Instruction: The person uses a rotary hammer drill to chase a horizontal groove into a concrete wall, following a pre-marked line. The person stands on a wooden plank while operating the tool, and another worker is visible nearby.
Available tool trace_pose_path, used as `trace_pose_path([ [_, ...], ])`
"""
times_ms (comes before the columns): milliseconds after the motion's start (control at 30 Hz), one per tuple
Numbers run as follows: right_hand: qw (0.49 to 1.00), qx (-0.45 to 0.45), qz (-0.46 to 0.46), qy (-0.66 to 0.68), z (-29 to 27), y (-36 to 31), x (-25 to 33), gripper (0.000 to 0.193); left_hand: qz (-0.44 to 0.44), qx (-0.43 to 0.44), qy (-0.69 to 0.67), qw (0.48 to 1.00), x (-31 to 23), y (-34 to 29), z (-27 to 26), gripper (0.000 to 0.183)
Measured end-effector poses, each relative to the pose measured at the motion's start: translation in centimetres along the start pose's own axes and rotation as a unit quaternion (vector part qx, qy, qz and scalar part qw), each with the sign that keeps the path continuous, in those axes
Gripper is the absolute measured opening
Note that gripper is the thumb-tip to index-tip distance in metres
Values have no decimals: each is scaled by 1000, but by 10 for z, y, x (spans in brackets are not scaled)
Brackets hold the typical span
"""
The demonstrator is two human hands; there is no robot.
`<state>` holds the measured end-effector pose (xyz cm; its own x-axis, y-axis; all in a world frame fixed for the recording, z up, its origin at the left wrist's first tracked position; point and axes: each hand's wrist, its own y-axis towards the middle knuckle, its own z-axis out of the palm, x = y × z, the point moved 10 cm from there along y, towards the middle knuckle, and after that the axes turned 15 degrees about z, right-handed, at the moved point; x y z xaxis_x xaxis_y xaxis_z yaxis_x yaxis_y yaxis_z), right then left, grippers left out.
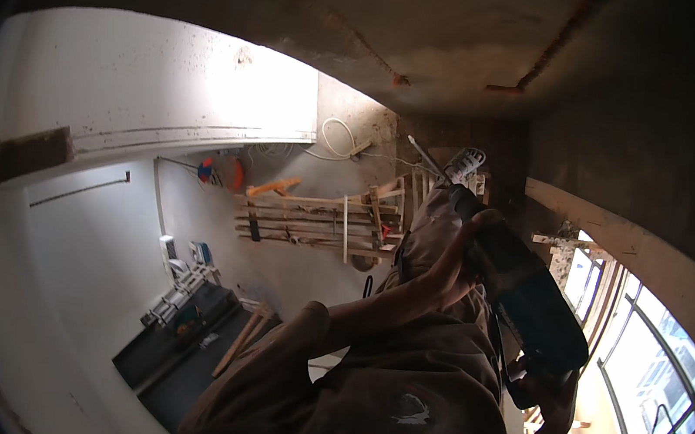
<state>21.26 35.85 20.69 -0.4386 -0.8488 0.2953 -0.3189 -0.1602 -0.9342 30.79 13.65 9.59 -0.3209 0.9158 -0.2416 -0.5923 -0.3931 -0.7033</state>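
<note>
Both my hands hold a dark green and black rotary hammer (533, 307), tilted across the right of my body. From its front end a slim metal chisel bit (426, 155) points up and to the left, apart from the wall ahead. My left hand (456, 271) is closed round the front part, behind the chuck. At the rear, my right hand (551, 391) grips the handle; shadow hides most of its fingers. Beyond the bit, the dark plaster wall (468, 35) carries narrow reddish-brown grooves (553, 55).
Lower down, a wooden plank frame (303, 222) stands near an orange piece (277, 187). A pale cable (334, 155) curls beside a white panel (190, 82). A dark tabletop (172, 352) bears several items at lower left. Barred windows (665, 373) are on the right.
</note>
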Motion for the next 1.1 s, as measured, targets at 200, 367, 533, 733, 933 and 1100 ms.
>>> trace_pose_path([
  [200,990,13,-109,-92,47,-34,75,69,56,-57,6,997,-25,9,6,51],
  [367,972,82,-220,10,57,-34,72,83,52,28,17,998,-22,38,1,57],
  [533,942,79,-300,130,42,-45,58,98,9,126,87,988,-19,35,74,52],
  [733,899,-22,-329,290,36,-40,49,95,-38,229,138,963,1,48,159,46],
  [933,898,-169,-322,247,13,-40,73,95,-32,247,249,936,-8,78,215,56],
  [1100,861,-170,-360,316,-1,-32,103,95,-23,275,318,907,-8,99,247,58],
])
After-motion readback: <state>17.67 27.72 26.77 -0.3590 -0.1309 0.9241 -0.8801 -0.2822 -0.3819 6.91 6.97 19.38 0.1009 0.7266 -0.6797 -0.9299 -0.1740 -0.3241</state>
